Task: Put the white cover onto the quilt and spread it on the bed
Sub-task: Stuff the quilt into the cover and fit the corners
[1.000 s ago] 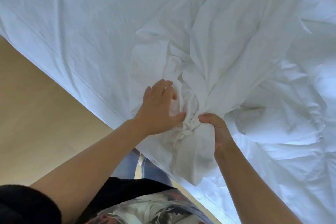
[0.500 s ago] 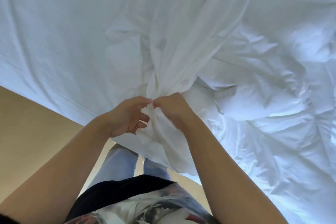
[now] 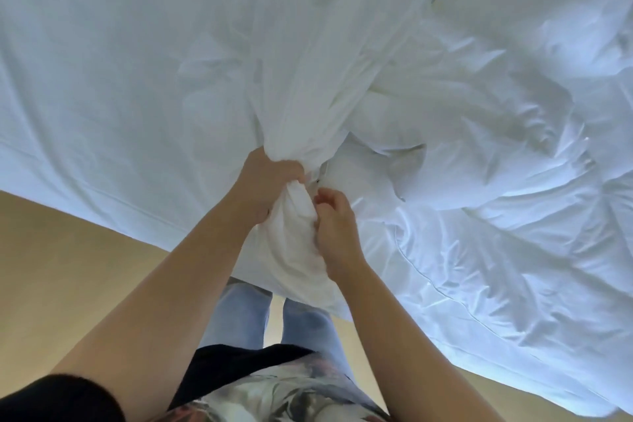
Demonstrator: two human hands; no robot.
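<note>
Both hands meet on one knot of cloth at the near edge of the wide white-sheeted bed (image 3: 102, 86). The left hand (image 3: 265, 185) is wrapped round the gathered neck of the thin white fabric cover (image 3: 308, 106), fingers curled over the top of the bunch. The right hand (image 3: 337, 229) sits just beside it and a little nearer to me, fingertips pinching the same bundle from its right side. Neither hand is free. Below the grip a rounded lump of cloth hangs off the bed edge, over the tan wooden floor (image 3: 68, 267). I judge it a corner being stuffed or fastened, but I cannot tell which. From the grip the cover runs up and away, leaning slightly right, as one long twisted rope. That is its long axis, and it points across the bed. The puffy white quilt (image 3: 462, 154) lies heaped to the right of the grip and beyond it, touching the rope's right flank, and the right hand is the nearer one to it. Left of the grip there is only smooth sheet. My reading is that the cover is not yet drawn over the quilt. The next move likely calls for pinning this corner fast and working the cover out along that axis, away and rightward over the heap. The risk is that a twisted rope jams and the corner slips out.
</note>
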